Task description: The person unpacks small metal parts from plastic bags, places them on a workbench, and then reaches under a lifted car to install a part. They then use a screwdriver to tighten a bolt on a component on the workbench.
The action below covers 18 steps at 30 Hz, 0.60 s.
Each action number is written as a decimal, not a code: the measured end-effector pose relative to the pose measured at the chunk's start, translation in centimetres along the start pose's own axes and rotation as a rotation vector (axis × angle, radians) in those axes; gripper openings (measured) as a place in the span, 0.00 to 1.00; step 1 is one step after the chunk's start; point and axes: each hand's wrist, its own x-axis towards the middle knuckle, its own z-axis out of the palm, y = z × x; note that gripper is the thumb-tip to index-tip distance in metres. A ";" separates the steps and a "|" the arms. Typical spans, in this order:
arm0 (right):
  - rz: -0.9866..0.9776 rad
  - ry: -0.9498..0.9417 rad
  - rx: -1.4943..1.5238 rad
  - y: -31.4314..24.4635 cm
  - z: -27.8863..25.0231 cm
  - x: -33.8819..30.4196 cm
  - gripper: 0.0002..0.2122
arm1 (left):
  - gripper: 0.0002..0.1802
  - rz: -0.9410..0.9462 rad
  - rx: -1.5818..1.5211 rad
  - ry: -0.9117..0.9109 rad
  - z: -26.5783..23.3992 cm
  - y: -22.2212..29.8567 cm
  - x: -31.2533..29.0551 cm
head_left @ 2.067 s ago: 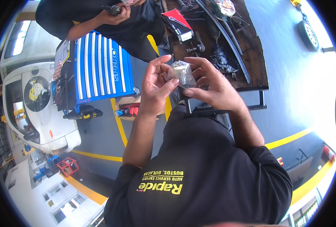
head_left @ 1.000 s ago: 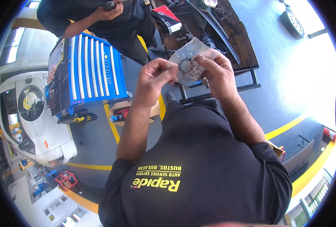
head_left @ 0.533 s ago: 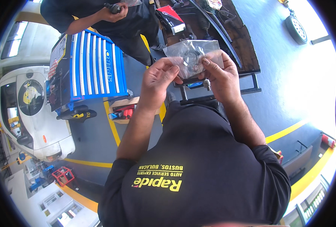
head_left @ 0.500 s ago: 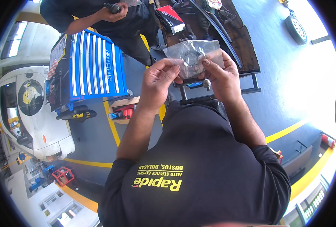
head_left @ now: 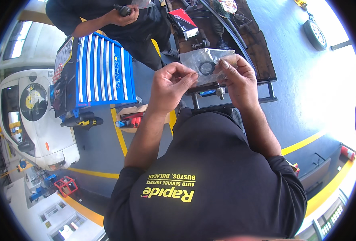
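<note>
2 hands pinch a clear plastic bag (head_left: pixel 188 60), its long axis running about 9 to 3 o'clock. Left hand (head_left: pixel 168 86): grip closed on the bag's 8 o'clock edge. Black ring (head_left: pixel 200 66): inside, at 2 o'clock from that thumb, plainer and darker than 0.5 s ago. Right hand (head_left: pixel 243 83): grip closed at 3 o'clock, metal threaded-looking fitting (head_left: pixel 220 93) at 7 o'clock beneath its fingers.

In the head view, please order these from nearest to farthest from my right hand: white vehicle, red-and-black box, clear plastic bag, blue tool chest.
1. Clear plastic bag: held in the right hand.
2. Red-and-black box: on the workbench, ahead-left.
3. Blue tool chest: farther left.
4. White vehicle: left, beyond the chest.
</note>
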 end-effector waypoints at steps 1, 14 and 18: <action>-0.016 0.000 -0.038 0.0 0.0 0.0 0.05 | 0.06 0.019 -0.011 -0.032 -0.1 0.1 0.2; -0.043 -0.227 -0.084 -1.6 1.4 -0.7 0.08 | 0.08 0.268 0.296 0.008 0.6 1.7 0.6; -0.223 -0.270 -0.283 -2.2 1.9 -0.7 0.11 | 0.07 0.358 0.279 -0.001 0.9 2.1 0.8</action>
